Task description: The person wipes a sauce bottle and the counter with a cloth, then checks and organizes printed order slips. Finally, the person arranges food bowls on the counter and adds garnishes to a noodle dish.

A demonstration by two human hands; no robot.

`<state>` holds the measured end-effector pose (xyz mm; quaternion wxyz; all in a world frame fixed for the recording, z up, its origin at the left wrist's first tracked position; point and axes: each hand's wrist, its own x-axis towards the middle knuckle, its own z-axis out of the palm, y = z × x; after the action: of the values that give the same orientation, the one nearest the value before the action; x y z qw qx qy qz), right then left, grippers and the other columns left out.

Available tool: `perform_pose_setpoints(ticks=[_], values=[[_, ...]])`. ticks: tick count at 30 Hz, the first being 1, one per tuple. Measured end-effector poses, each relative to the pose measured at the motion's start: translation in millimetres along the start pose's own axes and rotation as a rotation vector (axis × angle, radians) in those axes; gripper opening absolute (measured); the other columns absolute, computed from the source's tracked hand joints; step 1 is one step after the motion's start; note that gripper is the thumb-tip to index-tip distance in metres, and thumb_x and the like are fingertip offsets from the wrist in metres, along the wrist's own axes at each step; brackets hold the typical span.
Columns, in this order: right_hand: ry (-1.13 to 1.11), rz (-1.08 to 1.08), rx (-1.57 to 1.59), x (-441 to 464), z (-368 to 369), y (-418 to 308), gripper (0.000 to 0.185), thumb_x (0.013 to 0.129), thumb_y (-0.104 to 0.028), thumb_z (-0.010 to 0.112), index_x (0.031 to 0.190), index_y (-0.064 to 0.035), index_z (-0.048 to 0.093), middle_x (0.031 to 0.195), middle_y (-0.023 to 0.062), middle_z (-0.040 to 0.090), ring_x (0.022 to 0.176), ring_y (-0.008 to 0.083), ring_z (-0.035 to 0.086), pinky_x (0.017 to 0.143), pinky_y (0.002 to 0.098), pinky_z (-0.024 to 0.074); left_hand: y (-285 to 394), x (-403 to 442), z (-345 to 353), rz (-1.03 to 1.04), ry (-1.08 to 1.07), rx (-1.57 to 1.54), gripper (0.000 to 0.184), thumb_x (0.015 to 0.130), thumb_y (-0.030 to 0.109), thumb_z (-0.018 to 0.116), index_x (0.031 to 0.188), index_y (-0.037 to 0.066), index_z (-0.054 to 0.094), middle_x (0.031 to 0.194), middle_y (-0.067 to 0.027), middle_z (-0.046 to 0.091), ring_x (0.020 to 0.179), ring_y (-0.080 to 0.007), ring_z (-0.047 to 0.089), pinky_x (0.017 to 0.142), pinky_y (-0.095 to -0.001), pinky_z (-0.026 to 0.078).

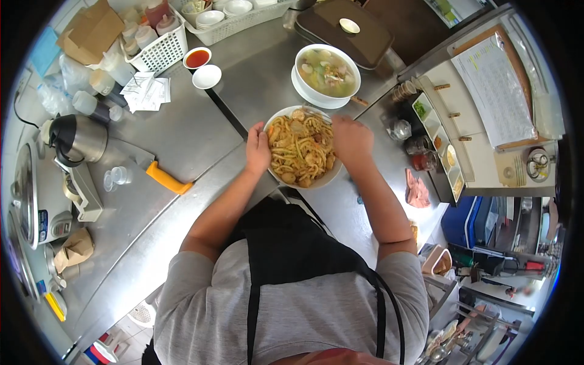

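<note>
A white bowl (285, 180) on the steel counter is full of thick noodles (302, 146) with sauce, chunks and shredded vegetables. My left hand (258, 149) grips the bowl's left rim, thumb up along its side. Over the right rim, my right hand (353, 141) is closed in a fist around a slim, fork-like utensil (315, 114) that reaches over the noodles; its handle is hidden in my fingers. Just beyond stands a white bowl of soup (327, 72) on a white plate (302, 91).
A small dish of red sauce (197, 58) and a small white dish (207, 77) sit at the upper left. An orange-handled knife (169, 177) lies left, near a steel jug (77, 139). To the right are a garnish tray (434, 126), jars and a pink cloth (417, 190).
</note>
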<state>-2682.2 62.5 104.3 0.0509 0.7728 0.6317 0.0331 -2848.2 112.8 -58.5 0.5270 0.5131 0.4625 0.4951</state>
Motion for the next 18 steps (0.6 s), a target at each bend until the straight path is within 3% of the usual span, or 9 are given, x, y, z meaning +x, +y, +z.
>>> perform_pose_setpoints(ticks=[3,6,9,15,18], values=[[0.047,-0.111,-0.028,-5,7,-2,0.015,0.073,-0.010,0.042,0.083,-0.0071,0.053,0.083,0.0095,0.057,0.071,0.0283,0.057,0.060,0.0340,0.0462,4,1,0,-0.006,-0.012,-0.005,0.027,0.084,0.010,0.034,0.107,-0.002,0.040,0.098,-0.0127,0.048,0.089,-0.0180,0.045,0.080,-0.0267,0.036],[0.098,-0.021,0.078,-10,-14,12,0.016,0.071,-0.016,0.049,0.085,-0.0099,0.054,0.081,0.0086,0.057,0.073,0.0256,0.056,0.060,0.0349,0.0454,3,1,-1,-0.014,-0.014,-0.018,0.026,0.084,0.010,0.033,0.106,-0.002,0.040,0.098,-0.0123,0.048,0.089,-0.0179,0.045,0.080,-0.0269,0.036],[-0.054,-0.046,0.024,-37,-45,27,0.016,0.070,-0.016,0.050,0.084,-0.0103,0.054,0.081,0.0092,0.057,0.072,0.0257,0.056,0.062,0.0362,0.0444,0,1,-1,-0.017,-0.027,-0.022,0.026,0.084,0.010,0.033,0.107,-0.001,0.040,0.098,-0.0121,0.048,0.089,-0.0178,0.045,0.080,-0.0270,0.036],[-0.266,-0.007,-0.072,-70,-17,48,0.012,0.071,-0.017,0.053,0.077,-0.0072,0.055,0.076,0.0101,0.057,0.069,0.0259,0.058,0.057,0.0359,0.0448,9,0,-2,-0.013,-0.029,0.034,0.027,0.084,0.011,0.033,0.107,-0.001,0.039,0.099,-0.0130,0.048,0.090,-0.0190,0.046,0.081,-0.0275,0.036],[-0.174,-0.012,-0.069,-70,-3,46,0.016,0.068,-0.019,0.057,0.082,-0.0108,0.055,0.074,0.0079,0.056,0.068,0.0257,0.056,0.058,0.0359,0.0436,12,-1,-1,-0.026,-0.032,0.012,0.027,0.084,0.012,0.033,0.107,-0.001,0.040,0.099,-0.0132,0.047,0.090,-0.0194,0.046,0.081,-0.0277,0.035]])
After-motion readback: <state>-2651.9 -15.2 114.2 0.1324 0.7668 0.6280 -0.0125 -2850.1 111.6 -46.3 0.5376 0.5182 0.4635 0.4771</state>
